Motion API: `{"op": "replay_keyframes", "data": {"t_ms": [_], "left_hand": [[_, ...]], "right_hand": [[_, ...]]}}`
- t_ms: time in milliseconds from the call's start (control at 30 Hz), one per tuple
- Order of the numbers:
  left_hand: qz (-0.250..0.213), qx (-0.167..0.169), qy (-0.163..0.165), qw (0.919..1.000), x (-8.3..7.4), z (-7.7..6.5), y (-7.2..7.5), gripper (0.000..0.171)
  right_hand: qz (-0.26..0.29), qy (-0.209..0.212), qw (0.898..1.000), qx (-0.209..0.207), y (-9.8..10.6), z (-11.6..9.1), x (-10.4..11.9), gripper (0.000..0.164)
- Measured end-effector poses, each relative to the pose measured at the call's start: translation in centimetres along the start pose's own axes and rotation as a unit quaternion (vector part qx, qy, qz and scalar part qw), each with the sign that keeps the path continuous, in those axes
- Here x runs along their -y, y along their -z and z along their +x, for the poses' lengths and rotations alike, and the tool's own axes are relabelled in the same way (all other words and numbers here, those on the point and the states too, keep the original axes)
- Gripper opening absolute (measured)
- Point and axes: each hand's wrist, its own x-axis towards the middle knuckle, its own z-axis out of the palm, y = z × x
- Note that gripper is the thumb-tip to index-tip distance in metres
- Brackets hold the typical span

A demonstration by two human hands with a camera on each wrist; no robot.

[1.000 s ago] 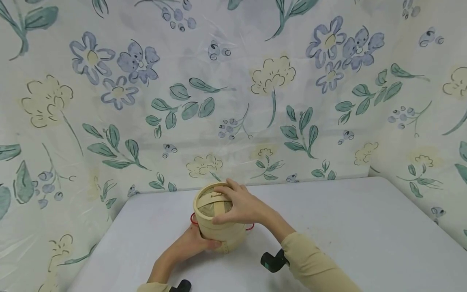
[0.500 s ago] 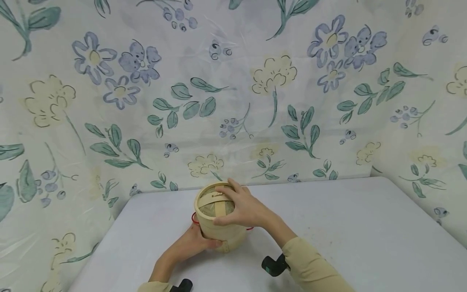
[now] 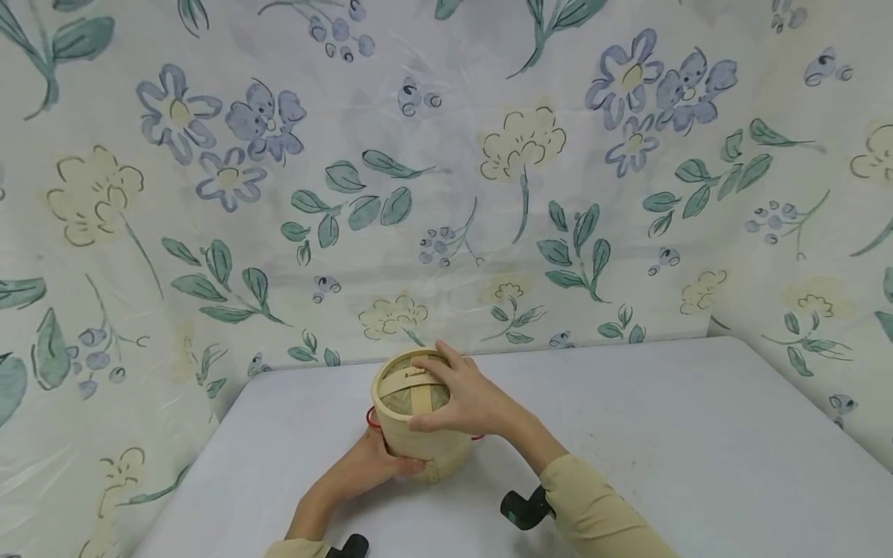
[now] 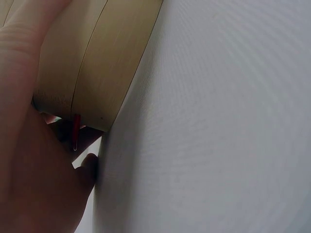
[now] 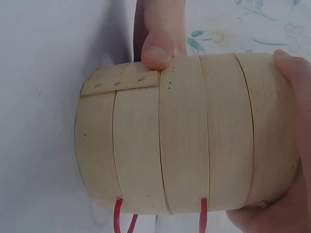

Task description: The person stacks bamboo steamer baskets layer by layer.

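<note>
A small round bamboo steamer (image 3: 429, 443), stacked in tiers, stands on the table in the head view. Its domed lid (image 3: 398, 402) has crossed bamboo strips on top. My left hand (image 3: 370, 463) grips the lower left side, its thumb on the front, and most of its fingers are hidden behind. From above, my right hand (image 3: 470, 399) spans the lid and holds its rim, thumb at the near edge and fingers at the far one. In the right wrist view, red handles (image 5: 117, 216) stick out of two tiers, and a bamboo joining strip (image 5: 119, 83) crosses the lowest bands.
A white cloth covers the table (image 3: 663, 434). Behind it and at both sides hangs a floral curtain (image 3: 446, 287). Black wrist devices (image 3: 525, 508) sit below both forearms.
My right wrist has dropped slightly, hiding more of the red handle on the right. Both hands keep the same hold on the steamer.
</note>
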Motion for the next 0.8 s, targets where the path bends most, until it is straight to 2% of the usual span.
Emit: {"op": "replay_keyframes", "data": {"t_ms": [500,800], "left_hand": [[0.014,-0.020,0.017,0.9996,-0.4,0.0,-0.3,0.099],[0.018,-0.028,0.006,0.9994,-0.2,0.0,-0.3,0.090]], "right_hand": [[0.032,0.021,0.999,-0.009,0.3,-0.7,-0.6,0.088],[0.065,0.013,0.997,-0.029,1.4,-2.0,-2.7,0.085]]}}
